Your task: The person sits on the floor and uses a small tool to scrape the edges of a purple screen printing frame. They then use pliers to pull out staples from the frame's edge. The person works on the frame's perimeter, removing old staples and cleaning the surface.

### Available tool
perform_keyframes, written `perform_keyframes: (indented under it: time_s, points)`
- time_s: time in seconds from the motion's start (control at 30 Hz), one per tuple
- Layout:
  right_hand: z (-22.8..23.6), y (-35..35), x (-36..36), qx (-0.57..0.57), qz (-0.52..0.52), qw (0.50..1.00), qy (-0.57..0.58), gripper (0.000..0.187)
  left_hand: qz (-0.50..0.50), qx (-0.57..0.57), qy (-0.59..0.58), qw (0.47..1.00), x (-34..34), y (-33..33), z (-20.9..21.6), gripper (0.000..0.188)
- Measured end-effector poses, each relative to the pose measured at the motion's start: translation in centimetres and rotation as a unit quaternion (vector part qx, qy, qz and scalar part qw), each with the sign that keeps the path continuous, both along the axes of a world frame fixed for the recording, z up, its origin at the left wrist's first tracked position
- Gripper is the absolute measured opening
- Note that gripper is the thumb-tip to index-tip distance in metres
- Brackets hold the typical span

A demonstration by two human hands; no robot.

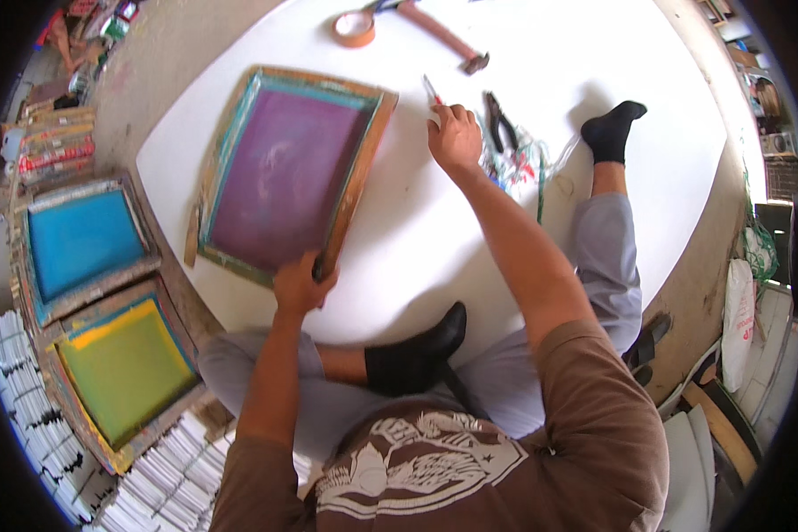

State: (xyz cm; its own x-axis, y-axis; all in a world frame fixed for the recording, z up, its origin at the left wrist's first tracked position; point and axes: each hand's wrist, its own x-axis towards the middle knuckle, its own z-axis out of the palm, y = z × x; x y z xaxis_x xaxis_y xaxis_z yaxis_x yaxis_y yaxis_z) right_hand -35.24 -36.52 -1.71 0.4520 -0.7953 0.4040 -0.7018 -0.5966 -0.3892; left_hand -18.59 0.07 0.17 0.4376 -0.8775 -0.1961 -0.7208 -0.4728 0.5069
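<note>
A wooden screen-printing frame (pixel 279 173) with purple mesh and teal-smeared inner edges lies tilted to the left on the white surface. My left hand (pixel 303 284) is closed on the frame's near right corner. Farther off and to the right, my right hand (pixel 457 137) reaches past the frame, its fingers bent over the red end of a slim tool (pixel 431 90) with a pale, thin tip. Just right of that hand lie black-handled pliers (pixel 499 121). A tangle of clear and green plastic strips (pixel 528 160) sits beside them.
A tape roll (pixel 354 28) and a wooden-handled hammer (pixel 443 35) lie at the far side. On the left are a blue screen (pixel 84 239), a yellow-green screen (pixel 129 368) and bundled paper stacks (pixel 164 474). My black-socked feet (pixel 417 352) rest on the white surface.
</note>
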Motion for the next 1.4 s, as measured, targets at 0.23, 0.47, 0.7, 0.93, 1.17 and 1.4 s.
perform_keyframes:
  time_s: [0.23, 0.47, 0.7, 0.93, 1.17, 1.4]
  points:
    - [-2.6, 16.5, -10.0, 0.169, 0.501, 0.846, 0.075, 0.014, -0.021, -0.077, -0.061, 0.995, -0.2, -0.1, -0.2, 0.048]
    - [-0.7, 20.9, -13.0, 0.162, 0.512, 0.831, 0.145, 0.014, 0.001, -0.055, -0.067, 0.996, -0.4, -0.1, 0.3, 0.049]
    - [-3.1, 21.6, -13.3, 0.076, 0.524, 0.831, 0.173, 0.013, 0.010, -0.036, -0.055, 0.998, -0.8, -0.5, 0.9, 0.050]
    - [-2.9, 21.2, -12.9, -0.028, 0.564, 0.797, 0.215, 0.023, 0.005, -0.047, -0.065, 0.997, -0.5, -0.5, 0.3, 0.053]
    - [-3.3, 21.5, -12.7, 0.025, 0.509, 0.828, 0.234, 0.018, 0.003, -0.068, -0.067, 0.995, -0.6, 0.3, -0.3, 0.054]
    - [-3.3, 20.1, -13.3, 0.108, 0.473, 0.867, 0.113, 0.017, 0.006, -0.061, -0.048, 0.997, -0.5, -0.1, 0.5, 0.054]
